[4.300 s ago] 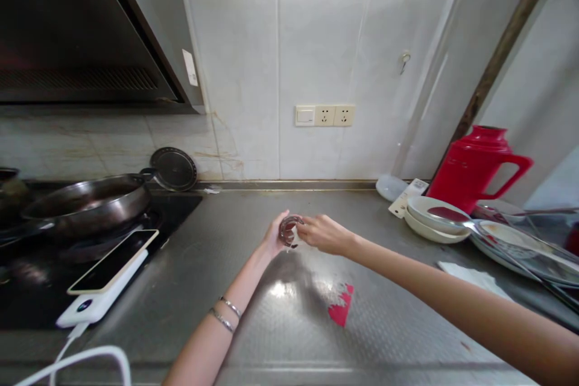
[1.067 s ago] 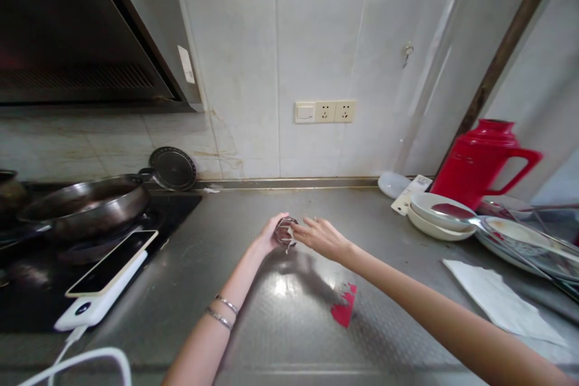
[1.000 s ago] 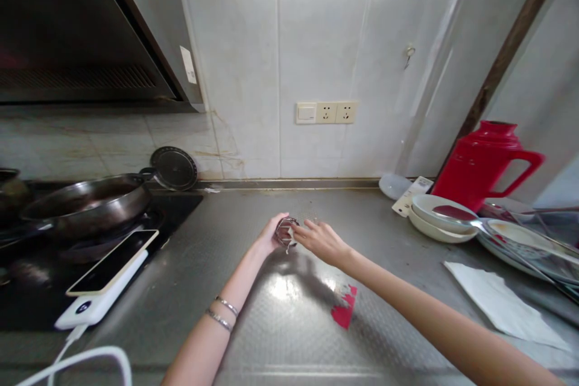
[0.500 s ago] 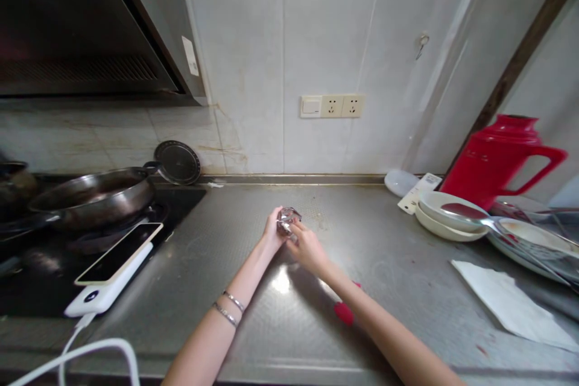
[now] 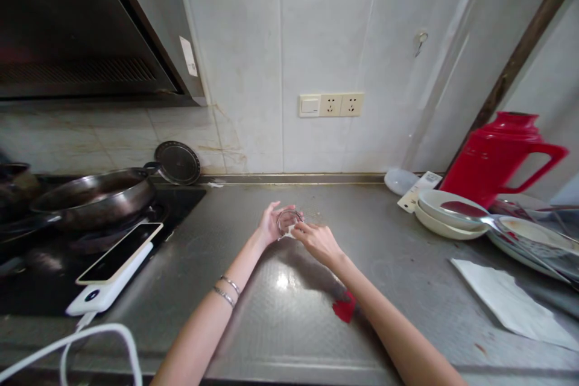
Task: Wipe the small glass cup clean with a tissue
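A small, round, see-through thing with a shiny dark rim, which looks like a glass cup (image 5: 286, 215), is between my hands above the steel counter. My left hand (image 5: 268, 224) cradles it from the left, with the thumb and fingers partly spread around it. From the right, the bent fingers of my right hand (image 5: 319, 242) grip its near edge. A small white patch shows at those fingertips; I cannot tell if it is paper or glare. Beside my right forearm lies a bright red flat piece (image 5: 344, 307), partly covered by the arm.
On the left are a steel pan (image 5: 97, 199) on the black cooktop and a phone (image 5: 121, 252) on a white power bank (image 5: 111, 280) with a cable. A red thermos (image 5: 493, 160), stacked bowls (image 5: 441, 229), spoons and a white paper sheet (image 5: 509, 298) occupy the right.
The fingers of my left hand have opened out a little. The round thing has turned, so its ring-shaped rim faces me more. My right hand has shifted slightly right and up.
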Available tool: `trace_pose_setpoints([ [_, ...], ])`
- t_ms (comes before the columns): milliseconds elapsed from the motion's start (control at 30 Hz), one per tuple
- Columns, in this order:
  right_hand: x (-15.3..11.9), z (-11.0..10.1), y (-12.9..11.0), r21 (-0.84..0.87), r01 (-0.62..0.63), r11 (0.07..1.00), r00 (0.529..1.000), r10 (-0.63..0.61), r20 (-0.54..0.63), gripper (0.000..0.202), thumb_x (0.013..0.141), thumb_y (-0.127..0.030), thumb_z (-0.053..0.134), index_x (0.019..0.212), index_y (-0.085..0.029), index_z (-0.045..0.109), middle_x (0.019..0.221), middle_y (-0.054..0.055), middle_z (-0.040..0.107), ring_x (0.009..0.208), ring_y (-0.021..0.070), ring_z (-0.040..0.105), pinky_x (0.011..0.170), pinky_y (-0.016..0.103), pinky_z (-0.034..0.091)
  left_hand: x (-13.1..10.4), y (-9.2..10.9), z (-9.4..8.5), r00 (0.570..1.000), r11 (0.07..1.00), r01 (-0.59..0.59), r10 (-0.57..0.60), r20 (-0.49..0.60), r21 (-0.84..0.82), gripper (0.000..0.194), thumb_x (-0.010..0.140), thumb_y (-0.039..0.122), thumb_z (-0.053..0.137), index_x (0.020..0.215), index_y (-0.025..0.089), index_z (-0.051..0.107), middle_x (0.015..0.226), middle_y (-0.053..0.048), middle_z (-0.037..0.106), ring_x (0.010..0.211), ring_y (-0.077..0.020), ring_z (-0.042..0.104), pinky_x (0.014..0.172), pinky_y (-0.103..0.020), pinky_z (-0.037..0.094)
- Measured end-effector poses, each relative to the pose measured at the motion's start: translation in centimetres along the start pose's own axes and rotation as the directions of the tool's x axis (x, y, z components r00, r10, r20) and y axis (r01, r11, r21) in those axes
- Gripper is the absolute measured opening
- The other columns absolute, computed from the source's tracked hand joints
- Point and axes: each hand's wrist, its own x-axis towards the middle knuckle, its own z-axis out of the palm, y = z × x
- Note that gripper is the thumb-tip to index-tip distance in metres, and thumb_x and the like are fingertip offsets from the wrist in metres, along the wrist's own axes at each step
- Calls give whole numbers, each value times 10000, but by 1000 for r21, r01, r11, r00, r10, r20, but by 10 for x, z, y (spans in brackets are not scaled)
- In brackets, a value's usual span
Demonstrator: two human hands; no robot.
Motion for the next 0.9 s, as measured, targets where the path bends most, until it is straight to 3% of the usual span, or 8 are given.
trace_pose_setpoints([
  [67, -1, 0, 6, -38, 91, 995, 996, -91, 7, 228, 931, -169, 413, 1090, -223, 569, 1109, 75, 616, 953, 201, 607, 686, 248, 445, 4, 7, -3, 994, 986, 110, -112, 2, 129, 475, 831, 498, 454, 1026, 98, 619, 931, -172, 705, 699, -220, 672, 519, -267, 461],
  [167, -2, 2, 12, -56, 157, 986, 988, -157, 7, 224, 938, -176, 405, 1071, -207, 582, 1103, 79, 620, 936, 199, 607, 698, 260, 445, 11, 11, -2, 963, 904, 268, -260, -70, 332, 489, 795, 534, 520, 960, 90, 643, 701, -108, 692, 498, -162, 591, 449, -242, 403],
  [267, -2, 3, 14, -52, 127, 991, 992, -126, 10, 223, 935, -186, 413, 1059, -198, 598, 1101, 87, 625, 954, 205, 603, 729, 264, 444, 15, 7, 5, 952, 855, 305, -274, -134, 419, 409, 741, 492, 620, 836, 96, 662, 525, -27, 603, 393, -113, 483, 418, -230, 347],
  [400, -2, 1, 15, -27, -10, 1000, 999, 11, 34, 258, 924, -179, 412, 1110, -209, 588, 1195, 85, 602, 943, 206, 620, 731, 257, 455, 17, -8, 11, 980, 906, 159, -96, -176, 393, 269, 729, 383, 656, 770, 118, 658, 497, 6, 568, 366, -73, 416, 395, -206, 279],
  [600, -4, -1, 9, 56, -167, 984, 984, 164, 66, 353, 896, -141, 395, 1178, -283, 555, 1309, 44, 542, 980, 193, 631, 721, 257, 477, 17, -25, 17, 967, 985, -27, 69, -247, 169, 281, 786, 362, 573, 748, 96, 654, 554, -24, 611, 374, -66, 446, 372, -189, 261],
  [733, -5, 2, 0, 153, -225, 962, 974, 224, 22, 329, 882, -151, 402, 1120, -277, 591, 1218, 37, 605, 912, 186, 653, 718, 259, 471, 15, -29, 25, 969, 988, -111, 132, -208, 110, 292, 806, 354, 536, 742, 94, 652, 628, -65, 666, 484, -118, 573, 439, -205, 372],
  [900, 0, 15, -12, 368, -182, 912, 969, 230, -89, 199, 825, -140, 492, 941, -183, 647, 988, 73, 677, 862, 178, 640, 729, 229, 442, 12, -37, 31, 962, 978, -197, 206, -177, 68, 301, 811, 373, 531, 761, 101, 650, 641, -72, 680, 566, -160, 626, 558, -245, 456],
])
